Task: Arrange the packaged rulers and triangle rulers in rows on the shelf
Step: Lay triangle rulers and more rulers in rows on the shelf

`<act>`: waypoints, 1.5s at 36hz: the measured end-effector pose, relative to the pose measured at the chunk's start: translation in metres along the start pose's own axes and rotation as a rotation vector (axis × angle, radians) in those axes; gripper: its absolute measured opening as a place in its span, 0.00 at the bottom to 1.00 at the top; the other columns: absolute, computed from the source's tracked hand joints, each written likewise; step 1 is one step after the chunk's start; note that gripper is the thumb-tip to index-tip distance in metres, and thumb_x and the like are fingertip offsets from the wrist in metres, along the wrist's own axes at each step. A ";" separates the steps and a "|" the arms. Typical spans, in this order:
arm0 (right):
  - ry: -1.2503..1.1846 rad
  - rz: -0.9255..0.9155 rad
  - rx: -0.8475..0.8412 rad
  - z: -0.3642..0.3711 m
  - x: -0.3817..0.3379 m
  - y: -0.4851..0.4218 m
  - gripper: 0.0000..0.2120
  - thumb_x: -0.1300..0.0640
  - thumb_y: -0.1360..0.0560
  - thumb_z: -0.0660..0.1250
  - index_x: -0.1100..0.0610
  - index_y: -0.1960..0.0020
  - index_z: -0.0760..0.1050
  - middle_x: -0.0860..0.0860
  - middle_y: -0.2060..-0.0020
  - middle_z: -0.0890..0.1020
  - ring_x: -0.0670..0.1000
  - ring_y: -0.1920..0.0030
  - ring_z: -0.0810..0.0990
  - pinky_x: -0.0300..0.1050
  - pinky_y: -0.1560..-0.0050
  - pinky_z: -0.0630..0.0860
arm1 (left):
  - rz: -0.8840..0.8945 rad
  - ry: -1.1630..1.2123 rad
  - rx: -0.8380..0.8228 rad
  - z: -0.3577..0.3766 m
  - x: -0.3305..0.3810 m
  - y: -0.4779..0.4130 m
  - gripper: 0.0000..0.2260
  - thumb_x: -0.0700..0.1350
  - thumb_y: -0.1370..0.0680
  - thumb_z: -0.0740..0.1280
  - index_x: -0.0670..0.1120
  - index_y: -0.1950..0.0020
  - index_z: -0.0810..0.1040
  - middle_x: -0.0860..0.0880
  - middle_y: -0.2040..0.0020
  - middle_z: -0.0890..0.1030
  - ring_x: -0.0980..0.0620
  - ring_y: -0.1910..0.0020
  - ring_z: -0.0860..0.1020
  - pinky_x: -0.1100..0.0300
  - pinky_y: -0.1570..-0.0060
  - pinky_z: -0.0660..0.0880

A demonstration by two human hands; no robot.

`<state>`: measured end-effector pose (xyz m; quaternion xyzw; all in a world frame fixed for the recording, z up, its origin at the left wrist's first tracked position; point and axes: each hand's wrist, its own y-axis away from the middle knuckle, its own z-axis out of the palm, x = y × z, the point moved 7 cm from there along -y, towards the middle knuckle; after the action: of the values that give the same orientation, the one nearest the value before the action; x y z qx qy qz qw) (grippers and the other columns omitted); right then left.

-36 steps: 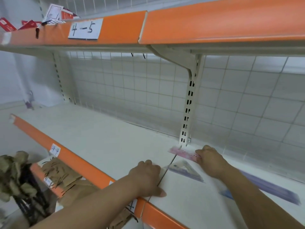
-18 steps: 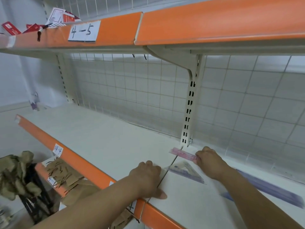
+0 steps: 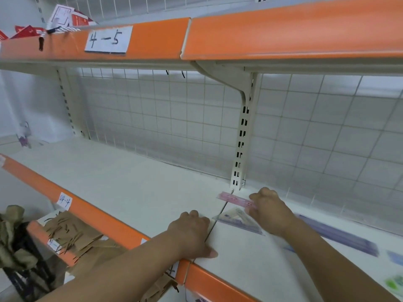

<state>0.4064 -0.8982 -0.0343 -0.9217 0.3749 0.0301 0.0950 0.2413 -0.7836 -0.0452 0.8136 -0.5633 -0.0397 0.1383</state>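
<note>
From the head view, the person leans both bare forearms in over the white shelf (image 3: 130,182), which has an orange strip along its front edge.

The left hand (image 3: 192,234) lies palm down near the front of the shelf, right over the seam where two shelf boards meet. Its thumb stretches out along the front edge. Its grip is empty: the fingers bend loosely against the board and hold nothing.

The right hand (image 3: 270,212) reaches further back, near the foot of the slotted upright post (image 3: 241,149). Its grip is closed on the right end of the pink ruler (image 3: 233,199), with the fingers curled over it. The ruler lies flat across the seam, close to the wire grid back (image 3: 163,118).

Just in front of the pink ruler lies the triangle ruler (image 3: 237,219) in clear wrap, flat on the board, partly under the right wrist. Beyond the right forearm a long purple ruler (image 3: 340,234) lies at a slant, well apart from the pink one. Blurred blue and green packs sit at the far right edge.

The shelf above carries a handwritten label "4-5" (image 3: 108,39) and some red packets (image 3: 28,31). This shelf's strip bears a label "04-4" (image 3: 64,200). Down to the left, torn brown cardboard (image 3: 72,232) lies on a lower shelf.
</note>
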 end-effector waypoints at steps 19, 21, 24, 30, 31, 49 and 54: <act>0.126 0.105 -0.025 -0.021 -0.042 0.089 0.16 0.46 0.20 0.55 0.56 0.44 0.73 0.54 0.45 0.78 0.56 0.44 0.76 0.46 0.52 0.70 | 0.242 0.042 0.178 -0.007 0.032 0.007 0.18 0.56 0.21 0.62 0.49 0.35 0.72 0.48 0.36 0.71 0.49 0.36 0.69 0.54 0.39 0.70; 0.128 0.141 -0.027 -0.021 -0.044 0.099 0.16 0.46 0.20 0.56 0.57 0.44 0.73 0.54 0.45 0.78 0.56 0.44 0.76 0.46 0.53 0.70 | 0.288 0.040 0.203 -0.009 0.039 0.011 0.17 0.55 0.21 0.62 0.49 0.36 0.73 0.48 0.35 0.71 0.49 0.35 0.70 0.55 0.39 0.71; 0.138 0.189 -0.021 -0.022 -0.044 0.114 0.17 0.46 0.20 0.56 0.57 0.43 0.74 0.55 0.44 0.78 0.55 0.43 0.76 0.45 0.52 0.71 | 0.361 0.054 0.235 -0.012 0.050 0.017 0.16 0.55 0.21 0.62 0.48 0.37 0.76 0.48 0.33 0.71 0.49 0.35 0.70 0.56 0.39 0.71; 0.145 0.294 0.035 -0.029 -0.037 0.146 0.17 0.45 0.21 0.57 0.56 0.44 0.76 0.53 0.45 0.78 0.54 0.46 0.77 0.43 0.55 0.72 | 0.464 0.085 0.235 -0.008 0.066 0.021 0.16 0.56 0.21 0.62 0.50 0.38 0.76 0.51 0.33 0.72 0.51 0.35 0.71 0.57 0.39 0.71; 0.139 0.318 0.053 -0.032 -0.035 0.153 0.17 0.45 0.21 0.57 0.55 0.44 0.76 0.52 0.44 0.78 0.54 0.45 0.77 0.43 0.54 0.72 | 0.477 0.094 0.232 -0.006 0.068 0.021 0.16 0.57 0.21 0.62 0.51 0.38 0.76 0.52 0.33 0.72 0.51 0.35 0.71 0.57 0.39 0.71; 0.127 0.634 0.203 -0.069 0.018 0.274 0.14 0.47 0.21 0.57 0.54 0.45 0.76 0.50 0.49 0.74 0.51 0.46 0.75 0.43 0.55 0.72 | 0.674 0.097 0.228 0.004 0.157 0.060 0.12 0.48 0.21 0.60 0.48 0.42 0.77 0.50 0.40 0.75 0.50 0.40 0.73 0.58 0.47 0.73; 0.120 0.661 0.219 -0.085 0.042 0.309 0.14 0.48 0.21 0.57 0.54 0.43 0.76 0.51 0.47 0.74 0.51 0.43 0.73 0.44 0.53 0.73 | 0.708 0.087 0.235 0.010 0.203 0.081 0.10 0.49 0.21 0.60 0.47 0.43 0.76 0.51 0.41 0.77 0.51 0.43 0.76 0.59 0.50 0.73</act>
<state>0.2197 -1.1606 -0.0034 -0.7350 0.6589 -0.0354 0.1562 0.2394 -1.0006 -0.0145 0.5799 -0.8039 0.1102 0.0730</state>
